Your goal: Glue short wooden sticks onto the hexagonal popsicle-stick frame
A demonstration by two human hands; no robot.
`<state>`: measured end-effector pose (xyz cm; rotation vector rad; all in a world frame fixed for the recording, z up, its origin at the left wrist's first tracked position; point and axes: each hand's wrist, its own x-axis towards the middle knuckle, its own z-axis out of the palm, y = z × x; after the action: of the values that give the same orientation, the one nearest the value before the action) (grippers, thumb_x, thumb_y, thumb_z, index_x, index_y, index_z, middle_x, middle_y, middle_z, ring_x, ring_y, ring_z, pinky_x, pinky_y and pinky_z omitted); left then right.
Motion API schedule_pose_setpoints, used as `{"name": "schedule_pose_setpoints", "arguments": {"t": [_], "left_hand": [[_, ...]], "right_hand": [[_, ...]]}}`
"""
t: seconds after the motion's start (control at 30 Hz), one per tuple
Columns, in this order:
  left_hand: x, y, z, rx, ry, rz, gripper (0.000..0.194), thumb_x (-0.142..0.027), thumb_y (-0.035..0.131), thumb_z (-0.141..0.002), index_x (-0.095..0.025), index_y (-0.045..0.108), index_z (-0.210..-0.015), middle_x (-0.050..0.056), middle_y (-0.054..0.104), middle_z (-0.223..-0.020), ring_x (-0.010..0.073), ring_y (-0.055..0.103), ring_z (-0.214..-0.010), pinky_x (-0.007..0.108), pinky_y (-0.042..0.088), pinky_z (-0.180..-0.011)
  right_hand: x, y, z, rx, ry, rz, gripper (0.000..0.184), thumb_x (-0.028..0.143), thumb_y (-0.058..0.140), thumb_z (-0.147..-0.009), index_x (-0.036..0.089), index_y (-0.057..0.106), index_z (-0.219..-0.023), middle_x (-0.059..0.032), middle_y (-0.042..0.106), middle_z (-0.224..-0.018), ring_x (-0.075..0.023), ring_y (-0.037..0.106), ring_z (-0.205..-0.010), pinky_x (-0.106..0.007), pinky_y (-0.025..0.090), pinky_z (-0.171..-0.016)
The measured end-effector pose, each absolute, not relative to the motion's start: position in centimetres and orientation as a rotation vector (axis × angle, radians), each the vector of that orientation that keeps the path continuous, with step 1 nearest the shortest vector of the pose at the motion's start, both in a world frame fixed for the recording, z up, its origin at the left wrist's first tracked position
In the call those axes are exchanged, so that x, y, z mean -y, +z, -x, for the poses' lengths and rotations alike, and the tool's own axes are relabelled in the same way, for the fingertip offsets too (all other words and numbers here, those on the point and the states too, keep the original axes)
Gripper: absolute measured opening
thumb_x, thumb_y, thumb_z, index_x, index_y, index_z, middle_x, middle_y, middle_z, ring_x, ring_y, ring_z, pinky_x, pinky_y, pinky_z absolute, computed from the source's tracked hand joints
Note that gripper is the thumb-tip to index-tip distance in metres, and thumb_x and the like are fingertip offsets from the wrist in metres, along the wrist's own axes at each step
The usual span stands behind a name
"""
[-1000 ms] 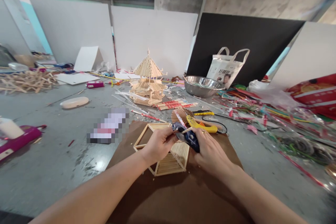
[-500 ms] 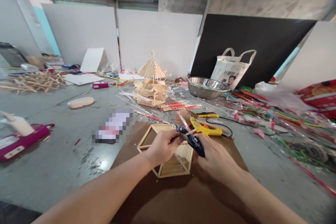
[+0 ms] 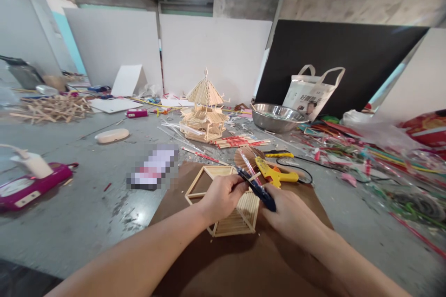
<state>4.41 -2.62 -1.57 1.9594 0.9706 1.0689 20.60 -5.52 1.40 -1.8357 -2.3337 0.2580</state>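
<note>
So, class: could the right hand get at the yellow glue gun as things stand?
Probably yes: the yellow glue gun lies uncovered just beyond the right hand, but that hand's dark tool would likely need setting down.

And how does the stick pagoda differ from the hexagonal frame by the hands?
The stick pagoda stands tall in tiers; the hexagonal frame lies low. The pagoda has a peaked roof, while the frame is part open, part filled in. The pagoda sits on the grey surface, the frame on a brown sheet. Both are pale and stick-built.
</note>
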Motion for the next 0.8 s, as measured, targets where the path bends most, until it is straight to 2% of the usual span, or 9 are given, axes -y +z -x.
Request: {"name": "schedule_pose_setpoints", "arguments": {"t": [0.43, 0.7, 0.8], "left_hand": [[2.2, -2.1, -4.4, -1.048, 1.016, -1.992, 0.028, -0.027, 0.039, -0.078, -0.011, 0.061, -0.076, 0.004, 0.061, -0.071, 0.0128, 0.050, -0.064, 0.021, 0.038, -0.063], [2.1, -2.6, -4.5, -1.102, 1.037, -2.010, 0.034, -0.035, 0.038, -0.078, -0.010, 0.057, -0.064, 0.000, 0.049, -0.054, 0.0100, 0.043, -0.055, 0.018, 0.033, -0.052], [2.1, -2.6, -4.6, -1.085, 1.054, -2.008, 0.034, -0.034, 0.038, -0.078, -0.010, 0.057, -0.063, -0.001, 0.048, -0.053, 0.0102, 0.042, -0.055, 0.018, 0.033, -0.053]], "right_hand": [[5.2, 1.2, -20.6, 2.343, 0.287, 1.924, 0.016, 0.025, 0.041, -0.068, 0.019, 0.050, -0.079, -0.0053, 0.060, -0.069, -0.0181, 0.054, -0.061, -0.025, 0.027, -0.051], [5.0, 1.3, -20.3, 2.327, 0.270, 1.967, 0.018, 0.029, 0.041, -0.068, 0.018, 0.050, -0.079, -0.0071, 0.061, -0.069, -0.0195, 0.054, -0.061, -0.026, 0.026, -0.049], [5.0, 1.2, -20.4, 2.326, 0.275, 1.963, 0.018, 0.029, 0.042, -0.068, 0.018, 0.051, -0.078, -0.0072, 0.061, -0.069, -0.0191, 0.054, -0.061, -0.026, 0.026, -0.050]]}}
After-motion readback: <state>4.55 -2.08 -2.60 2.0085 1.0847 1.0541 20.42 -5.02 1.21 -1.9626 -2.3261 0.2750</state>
